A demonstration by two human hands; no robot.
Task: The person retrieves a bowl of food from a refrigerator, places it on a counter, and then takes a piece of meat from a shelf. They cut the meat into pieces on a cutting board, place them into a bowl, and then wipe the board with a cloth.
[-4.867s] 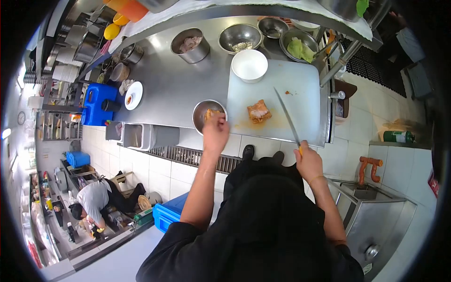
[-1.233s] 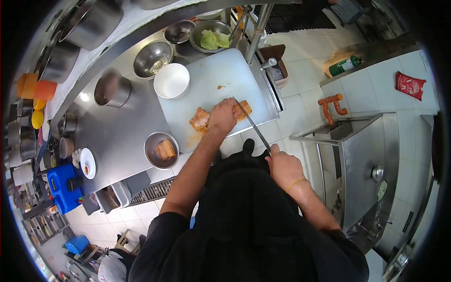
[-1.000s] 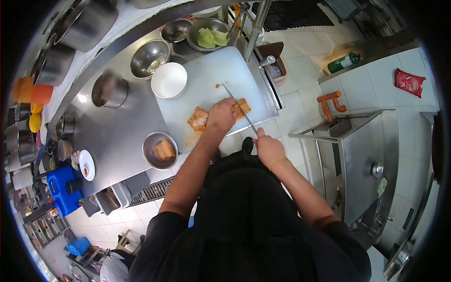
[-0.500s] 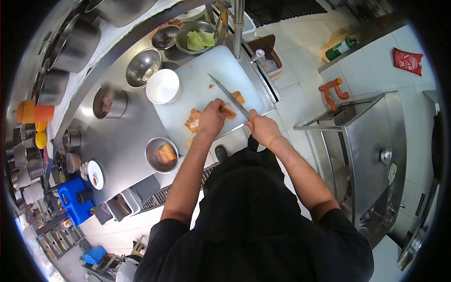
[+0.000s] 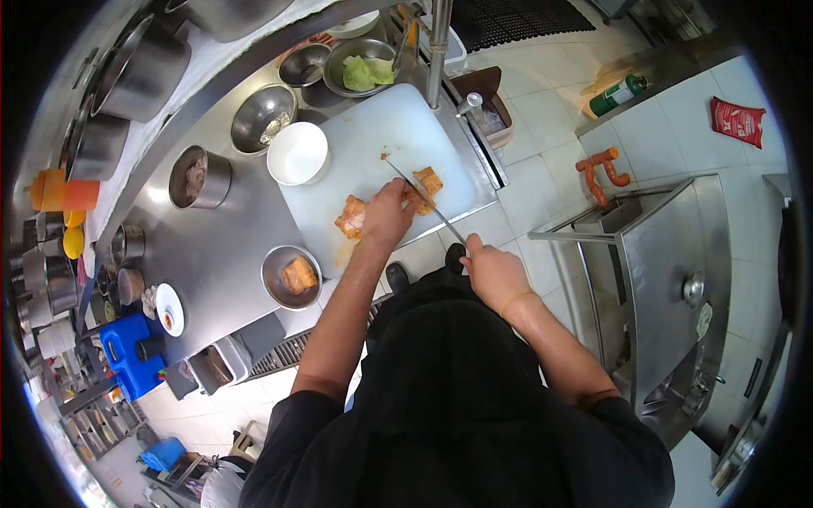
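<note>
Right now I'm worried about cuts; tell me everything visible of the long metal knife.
The long knife has a slim, grey, pointed, metallic-looking blade. The right hand grips its mostly hidden handle. It slants across orange-brown food on the white cutting board, beside the left hand, tip pointing away from the person.

I worked in a kitchen of commercial type, as evidenced by the steel counter (image 5: 247, 230), white cutting board (image 5: 440, 140), large shelved pots (image 5: 142, 74), steel sink (image 5: 666, 393) and tiled floor (image 5: 542, 123).
</note>
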